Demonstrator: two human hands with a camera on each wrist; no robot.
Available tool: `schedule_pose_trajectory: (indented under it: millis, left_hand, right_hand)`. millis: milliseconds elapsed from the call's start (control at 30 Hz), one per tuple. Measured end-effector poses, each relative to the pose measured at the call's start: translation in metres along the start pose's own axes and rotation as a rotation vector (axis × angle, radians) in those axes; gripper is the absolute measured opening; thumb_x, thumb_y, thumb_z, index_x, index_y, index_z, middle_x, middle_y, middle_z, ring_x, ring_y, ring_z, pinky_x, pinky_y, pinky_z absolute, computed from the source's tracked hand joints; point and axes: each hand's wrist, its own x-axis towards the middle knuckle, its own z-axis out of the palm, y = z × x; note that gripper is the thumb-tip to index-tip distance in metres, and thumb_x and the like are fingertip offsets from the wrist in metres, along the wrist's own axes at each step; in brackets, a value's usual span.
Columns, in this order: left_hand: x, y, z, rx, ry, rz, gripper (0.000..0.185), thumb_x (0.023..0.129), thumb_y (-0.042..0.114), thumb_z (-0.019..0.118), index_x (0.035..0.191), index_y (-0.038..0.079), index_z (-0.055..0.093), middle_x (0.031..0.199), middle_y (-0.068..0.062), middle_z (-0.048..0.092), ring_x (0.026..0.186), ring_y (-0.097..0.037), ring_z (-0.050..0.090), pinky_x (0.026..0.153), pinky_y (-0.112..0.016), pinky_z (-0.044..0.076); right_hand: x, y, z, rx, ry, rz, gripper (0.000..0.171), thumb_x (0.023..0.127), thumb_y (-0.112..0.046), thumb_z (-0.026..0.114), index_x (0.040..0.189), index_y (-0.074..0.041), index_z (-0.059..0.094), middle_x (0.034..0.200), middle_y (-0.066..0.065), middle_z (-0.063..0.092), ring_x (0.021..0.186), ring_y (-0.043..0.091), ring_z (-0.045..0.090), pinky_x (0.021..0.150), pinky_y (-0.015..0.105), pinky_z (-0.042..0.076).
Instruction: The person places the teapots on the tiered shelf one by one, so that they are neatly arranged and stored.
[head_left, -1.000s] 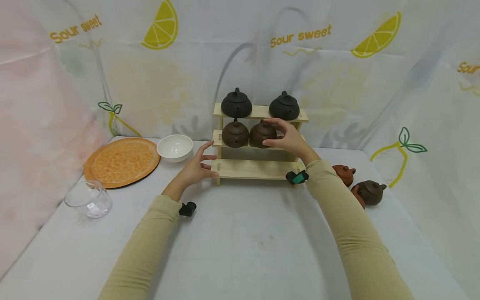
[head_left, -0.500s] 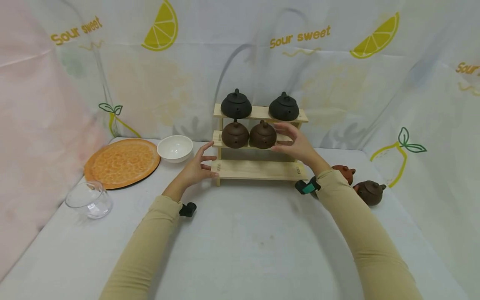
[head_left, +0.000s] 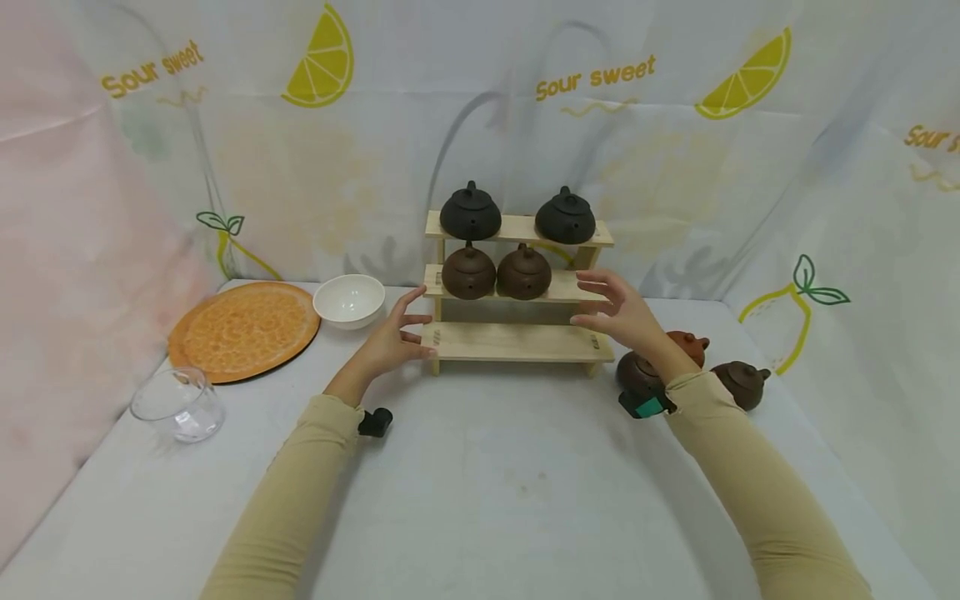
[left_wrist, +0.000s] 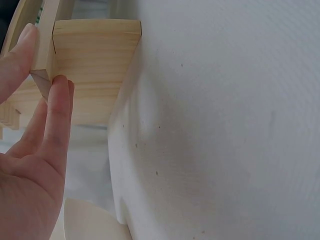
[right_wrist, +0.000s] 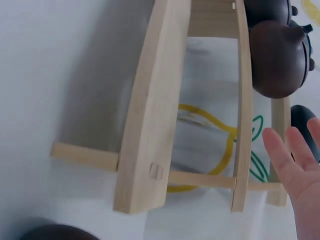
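Note:
A three-tier wooden rack (head_left: 517, 342) stands mid-table. Its top shelf carries two black teapots (head_left: 470, 212), and two brown teapots (head_left: 524, 272) sit on the middle shelf. The bottom shelf is bare. My left hand (head_left: 411, 321) touches the left end of the bottom shelf with straight fingers (left_wrist: 55, 115) against the wood (left_wrist: 95, 55). My right hand (head_left: 600, 302) hovers open and holds nothing, just right of the rack's front. In the right wrist view, the palm (right_wrist: 300, 170) is apart from the rack (right_wrist: 155, 125) and a brown teapot (right_wrist: 277, 55).
Three more teapots lie on the table to the right: a dark one (head_left: 637, 373), a reddish one (head_left: 686, 343) and a brown one (head_left: 742, 382). At left are an orange plate (head_left: 243, 327), a white bowl (head_left: 349, 298) and a glass bowl (head_left: 177, 404). Printed cloth walls enclose the table.
My right hand let go of the right brown teapot on the middle shelf and drew back to the right and down. The left hand stayed at the rack's left end.

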Motion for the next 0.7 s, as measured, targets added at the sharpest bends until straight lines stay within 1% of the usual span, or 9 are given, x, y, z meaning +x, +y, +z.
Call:
schedule_pose_trajectory:
  millis: [67, 133, 233, 367, 467, 600, 667, 700]
  left_hand:
    - [0.000, 0.000, 0.000, 0.000, 0.002, -0.001, 0.102, 0.076, 0.003, 0.076, 0.147, 0.039, 0.012, 0.137, -0.015, 0.045, 0.101, -0.033, 0.053, 0.085, -0.043, 0.043]
    - [0.000, 0.000, 0.000, -0.001, 0.003, 0.002, 0.102, 0.076, 0.003, 0.076, 0.147, 0.039, 0.012, 0.137, -0.015, 0.045, 0.101, -0.033, 0.053, 0.085, -0.044, 0.043]
    - [0.000, -0.001, 0.000, 0.003, 0.002, 0.002, 0.103, 0.076, 0.003, 0.076, 0.147, 0.038, 0.012, 0.137, -0.016, 0.045, 0.101, -0.034, 0.053, 0.085, -0.044, 0.043]
    - [0.000, -0.003, 0.001, 0.009, 0.000, -0.002, 0.103, 0.076, 0.003, 0.076, 0.147, 0.037, 0.011, 0.137, -0.016, 0.045, 0.102, -0.034, 0.053, 0.086, -0.044, 0.043]
    - [0.001, -0.003, 0.001, 0.010, 0.001, 0.000, 0.103, 0.076, 0.003, 0.076, 0.147, 0.037, 0.011, 0.137, -0.016, 0.045, 0.102, -0.034, 0.053, 0.086, -0.045, 0.043]
    - [0.001, -0.002, 0.000, 0.016, 0.001, 0.007, 0.102, 0.076, 0.003, 0.076, 0.147, 0.037, 0.011, 0.137, -0.016, 0.045, 0.102, -0.034, 0.053, 0.086, -0.045, 0.043]
    - [0.001, -0.001, 0.000, 0.019, -0.002, 0.006, 0.102, 0.076, 0.003, 0.076, 0.147, 0.037, 0.010, 0.137, -0.016, 0.045, 0.102, -0.034, 0.053, 0.086, -0.044, 0.043]
    - [0.001, -0.001, 0.000, 0.018, -0.003, 0.004, 0.102, 0.076, 0.003, 0.076, 0.147, 0.037, 0.010, 0.137, -0.016, 0.045, 0.102, -0.034, 0.053, 0.086, -0.044, 0.043]
  right_hand:
    - [-0.007, 0.000, -0.002, -0.006, 0.015, -0.014, 0.061, 0.081, 0.003, 0.069, 0.133, 0.005, 0.039, 0.139, 0.022, 0.035, 0.125, 0.038, 0.037, 0.098, 0.050, 0.034]
    - [-0.013, 0.001, -0.004, -0.014, 0.035, -0.027, 0.061, 0.080, 0.005, 0.069, 0.132, 0.008, 0.039, 0.137, 0.025, 0.035, 0.125, 0.036, 0.038, 0.097, 0.047, 0.035]
    - [-0.023, 0.004, -0.007, -0.023, 0.058, -0.029, 0.059, 0.080, 0.006, 0.069, 0.131, 0.008, 0.040, 0.135, 0.025, 0.036, 0.125, 0.034, 0.038, 0.095, 0.040, 0.040]
    - [-0.037, 0.008, -0.012, -0.030, 0.078, -0.018, 0.058, 0.079, 0.006, 0.069, 0.130, 0.008, 0.042, 0.134, 0.023, 0.038, 0.124, 0.033, 0.039, 0.094, 0.038, 0.041]
    - [-0.047, 0.012, -0.017, -0.048, 0.101, 0.003, 0.058, 0.080, 0.003, 0.070, 0.131, 0.005, 0.043, 0.133, 0.018, 0.042, 0.123, 0.031, 0.041, 0.093, 0.039, 0.041]
    - [-0.060, 0.017, -0.023, -0.075, 0.124, 0.031, 0.057, 0.080, -0.001, 0.071, 0.131, -0.001, 0.046, 0.131, 0.007, 0.045, 0.121, 0.019, 0.045, 0.093, 0.038, 0.042]
    - [-0.066, 0.019, -0.026, -0.083, 0.129, 0.036, 0.056, 0.080, -0.002, 0.071, 0.130, -0.003, 0.047, 0.130, 0.003, 0.046, 0.119, 0.013, 0.046, 0.092, 0.036, 0.042]
    - [-0.069, 0.019, -0.028, -0.082, 0.129, 0.031, 0.055, 0.080, -0.001, 0.071, 0.130, -0.003, 0.047, 0.130, 0.002, 0.047, 0.119, 0.012, 0.046, 0.092, 0.034, 0.042]
